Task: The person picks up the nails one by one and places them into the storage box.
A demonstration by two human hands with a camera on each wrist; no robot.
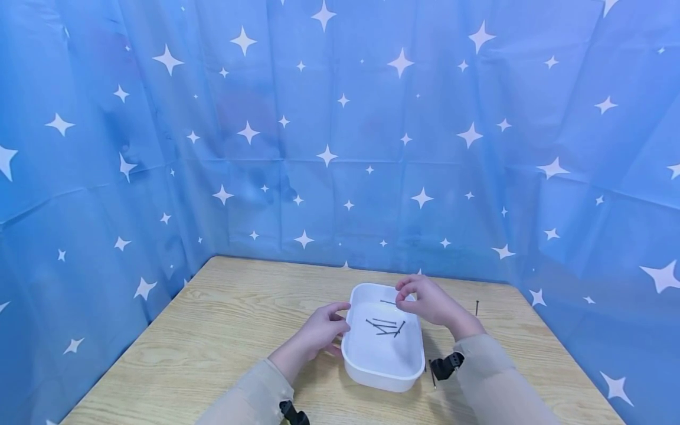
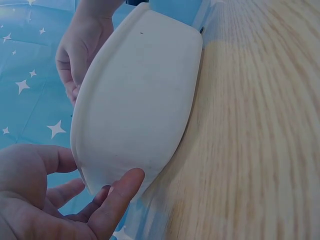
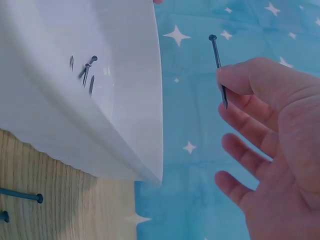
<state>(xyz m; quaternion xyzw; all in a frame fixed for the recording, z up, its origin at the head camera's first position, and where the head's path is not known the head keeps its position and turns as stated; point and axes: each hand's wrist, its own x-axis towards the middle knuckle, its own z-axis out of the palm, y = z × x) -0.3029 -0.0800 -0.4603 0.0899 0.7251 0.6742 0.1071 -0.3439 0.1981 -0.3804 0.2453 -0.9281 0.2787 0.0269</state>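
Observation:
A white rectangular tray (image 1: 379,381) stands on the table, several dark screws (image 1: 385,326) scattered on its floor. My left hand (image 1: 321,327) is at the tray's left side; its spread fingers touch the rim and outer wall, as the left wrist view also shows on the wall (image 2: 140,85). Over the far right corner of the tray, my right hand (image 1: 427,298) pinches one screw (image 3: 216,52) between thumb and index finger. Its head points up and its tip down in the right wrist view, while the other fingers (image 3: 245,155) are loosely bent.
One screw (image 1: 477,308) lies on the wooden table (image 1: 255,307) to the right of the tray. More screws (image 1: 432,374) lie close to the tray's near right side, partly behind the right wrist's black strap (image 1: 446,366). A blue star-patterned curtain (image 1: 366,224) encloses the table.

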